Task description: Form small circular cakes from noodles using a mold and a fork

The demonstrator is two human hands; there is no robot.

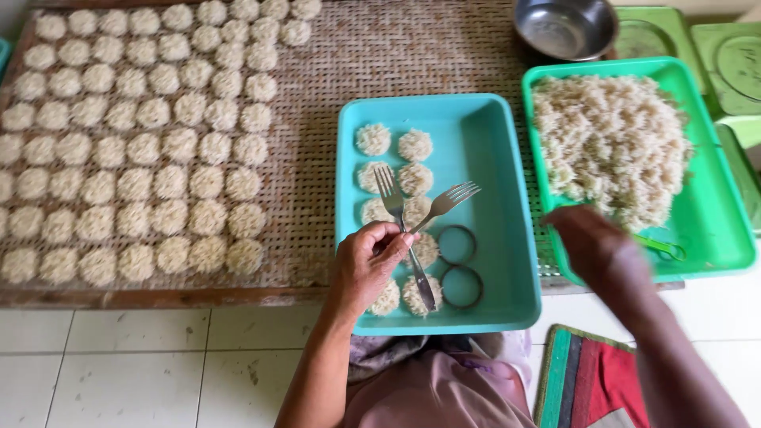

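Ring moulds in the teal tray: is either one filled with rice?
No: both ring moulds lie empty on the bare floor of the teal tray, right of the rice discs.

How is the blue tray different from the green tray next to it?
The blue tray holds small round rice patties in two columns, while the green tray holds one loose heap of rice. The blue tray also carries two ring moulds, with the left hand holding two forks over it; the right hand reaches to the green one. Both are rectangular plastic trays.
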